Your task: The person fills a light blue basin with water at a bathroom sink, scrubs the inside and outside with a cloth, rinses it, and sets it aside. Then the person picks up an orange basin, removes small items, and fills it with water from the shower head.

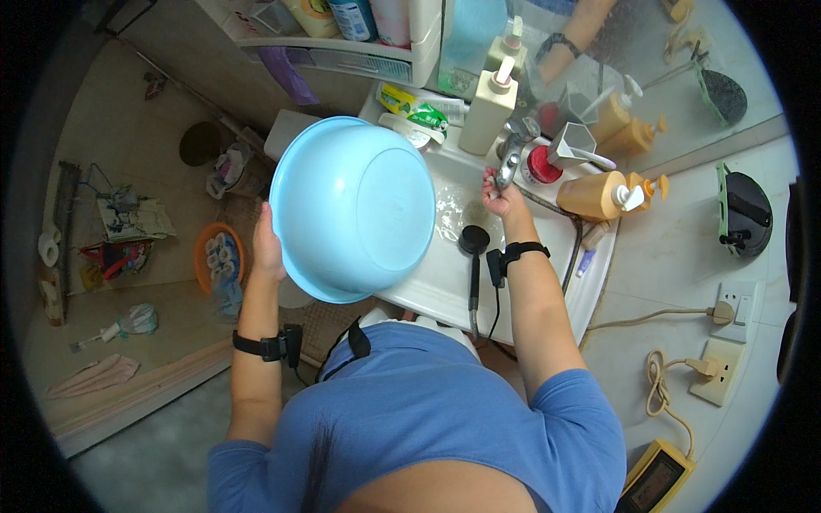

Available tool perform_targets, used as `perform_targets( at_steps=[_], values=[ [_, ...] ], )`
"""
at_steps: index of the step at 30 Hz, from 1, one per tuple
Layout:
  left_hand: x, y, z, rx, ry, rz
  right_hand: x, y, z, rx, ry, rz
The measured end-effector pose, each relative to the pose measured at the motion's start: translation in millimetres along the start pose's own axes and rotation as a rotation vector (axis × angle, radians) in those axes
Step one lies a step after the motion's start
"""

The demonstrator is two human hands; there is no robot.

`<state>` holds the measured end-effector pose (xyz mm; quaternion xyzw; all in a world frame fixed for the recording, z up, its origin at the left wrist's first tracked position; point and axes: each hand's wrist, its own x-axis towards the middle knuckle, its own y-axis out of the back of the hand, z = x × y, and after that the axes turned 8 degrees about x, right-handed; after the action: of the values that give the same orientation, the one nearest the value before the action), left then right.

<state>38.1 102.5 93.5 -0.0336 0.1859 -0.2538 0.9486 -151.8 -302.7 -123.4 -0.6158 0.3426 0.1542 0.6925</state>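
My left hand [267, 243] grips the rim of a light blue plastic basin [340, 211] at its left side. The basin is tilted over the left part of the white sink [410, 288], with its round underside towards me and its inside hidden. My right hand [499, 193] is at the spout of the chrome faucet [511, 160], palm up with curled fingers. Whether it grips anything is unclear. Below it, water pools around the drain. A black shower head [474, 240] rests in the sink, its hose running over the front edge.
A pale pump bottle [487, 112], toothpaste [414, 109], a red-lidded jar [542, 165] and an orange pump bottle [593, 195] stand along the sink's back and right. Plugs sit in wall sockets [717, 372] at right. An orange tub [221, 256] stands at left.
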Motion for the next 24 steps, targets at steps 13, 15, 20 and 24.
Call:
perform_targets(
  at_steps=[13,15,20,24],
  values=[
    [-2.3,-22.1,9.1,0.168,-0.022,0.015,-15.7,-1.1,23.7,0.156,0.220,0.122],
    [-1.2,-25.4,9.8,0.181,-0.044,-0.026,-29.9,-4.6,36.7,-0.234,0.122,0.166],
    [-4.2,-41.0,7.0,0.167,-0.047,-0.017,-90.2,-81.9,85.0,-0.856,0.133,0.030],
    [-8.8,-60.7,2.4,0.208,-0.010,0.007,-135.3,-187.0,122.2,-1.245,0.250,-0.383]
  ],
)
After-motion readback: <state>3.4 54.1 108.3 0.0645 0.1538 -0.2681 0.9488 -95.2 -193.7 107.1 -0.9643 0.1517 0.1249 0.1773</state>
